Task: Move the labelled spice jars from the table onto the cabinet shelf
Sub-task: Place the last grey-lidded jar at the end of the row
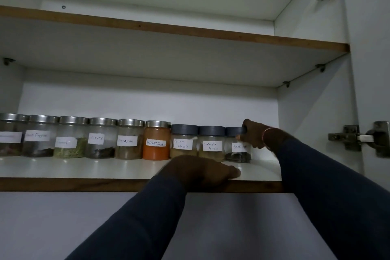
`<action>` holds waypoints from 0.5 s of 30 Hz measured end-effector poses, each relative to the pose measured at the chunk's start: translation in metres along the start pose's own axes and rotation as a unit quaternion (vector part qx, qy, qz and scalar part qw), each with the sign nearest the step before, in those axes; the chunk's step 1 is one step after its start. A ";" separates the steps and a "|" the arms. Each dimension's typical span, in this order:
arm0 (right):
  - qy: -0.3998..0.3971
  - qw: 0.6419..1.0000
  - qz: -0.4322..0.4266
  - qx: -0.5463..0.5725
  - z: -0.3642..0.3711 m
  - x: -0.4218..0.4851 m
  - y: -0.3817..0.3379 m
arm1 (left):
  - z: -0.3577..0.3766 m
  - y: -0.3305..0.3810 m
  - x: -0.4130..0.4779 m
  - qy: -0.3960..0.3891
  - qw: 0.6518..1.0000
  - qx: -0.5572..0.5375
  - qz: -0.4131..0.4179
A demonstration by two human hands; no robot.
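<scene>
A row of several labelled spice jars stands along the back of the cabinet shelf [84, 170]. Silver-lidded jars fill the left part, ending with the orange red chilli powder jar [156, 140]. To its right stand three grey-lidded jars: garam masala [183, 143], coriander powder [211, 143] and, last in the row, the black pepper jar [236, 148]. My right hand [256, 134] grips the black pepper jar at its lid and right side. My left hand [202, 170] rests on the shelf's front edge, fingers curled over it, holding no jar.
An upper shelf [190, 34] spans the cabinet above. The cabinet's right wall [312, 112] is close to the last jar. Metal door hinges [358, 137] stick out at the right. Bare shelf surface lies in front of the jars.
</scene>
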State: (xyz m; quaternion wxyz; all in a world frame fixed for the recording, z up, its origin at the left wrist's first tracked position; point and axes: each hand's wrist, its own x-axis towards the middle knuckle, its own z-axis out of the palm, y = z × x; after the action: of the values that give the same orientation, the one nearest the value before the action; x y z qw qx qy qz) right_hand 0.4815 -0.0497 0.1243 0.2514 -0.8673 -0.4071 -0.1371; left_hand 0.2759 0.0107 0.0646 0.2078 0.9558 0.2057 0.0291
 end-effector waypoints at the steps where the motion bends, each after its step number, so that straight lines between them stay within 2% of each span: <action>1: 0.008 1.000 -0.007 0.006 0.001 0.001 0.002 | 0.000 0.000 0.001 0.009 1.000 -0.004 -0.004; 6: 0.030 0.999 -0.029 0.021 0.010 0.001 0.013 | 0.000 -0.004 0.005 0.026 0.996 0.083 0.018; 15: 0.026 0.999 -0.035 0.026 0.014 0.001 0.016 | 0.001 0.000 0.001 0.069 0.994 0.080 0.035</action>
State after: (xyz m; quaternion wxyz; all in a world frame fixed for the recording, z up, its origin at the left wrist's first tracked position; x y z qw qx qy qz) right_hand 0.4948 -0.0502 0.1078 0.2798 -0.8418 -0.4340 -0.1575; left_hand 0.2772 0.0111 0.0636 0.1145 0.9718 0.1875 0.0857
